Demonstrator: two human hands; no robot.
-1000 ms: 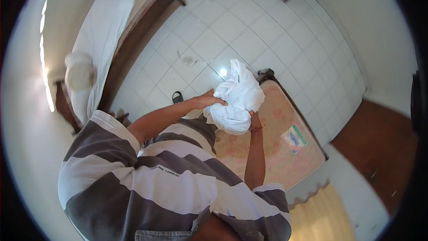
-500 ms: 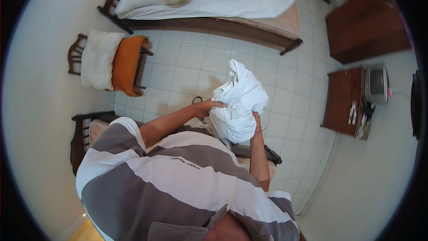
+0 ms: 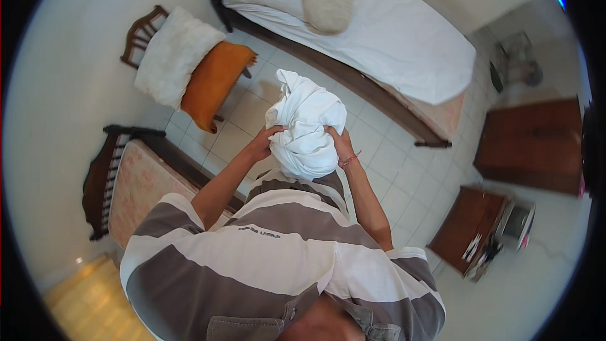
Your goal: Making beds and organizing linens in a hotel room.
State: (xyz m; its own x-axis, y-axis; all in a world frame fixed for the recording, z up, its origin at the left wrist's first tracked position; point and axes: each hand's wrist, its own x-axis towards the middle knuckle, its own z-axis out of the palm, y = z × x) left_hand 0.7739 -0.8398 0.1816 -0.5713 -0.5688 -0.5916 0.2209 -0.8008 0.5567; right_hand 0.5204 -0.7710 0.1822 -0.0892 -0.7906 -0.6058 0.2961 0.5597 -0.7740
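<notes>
A white sheet [image 3: 307, 127], bunched into a thick bundle with a twisted tip, is held up in front of my body. My left hand [image 3: 265, 141] grips its left side, the thumb lying on the cloth. On the opposite side my right hand [image 3: 341, 144], with a red string at the wrist, is closed on the fabric. Folds of the cloth hide most of the fingers of both hands.
Ahead stands a bed [image 3: 404, 44] with a white sheet and a beige pillow [image 3: 323, 0]. A chair [image 3: 142, 35] bears a white pillow [image 3: 178, 57] and an orange cloth [image 3: 218, 82]. At left is a bare patterned mattress [image 3: 145, 186]. Wooden cabinets [image 3: 533, 145] stand at right.
My view has turned, so the far bed and chair appear tilted and shifted right. The bundle sits nearer my body's midline. More of the bare mattress shows at left. Both hands keep their hold.
</notes>
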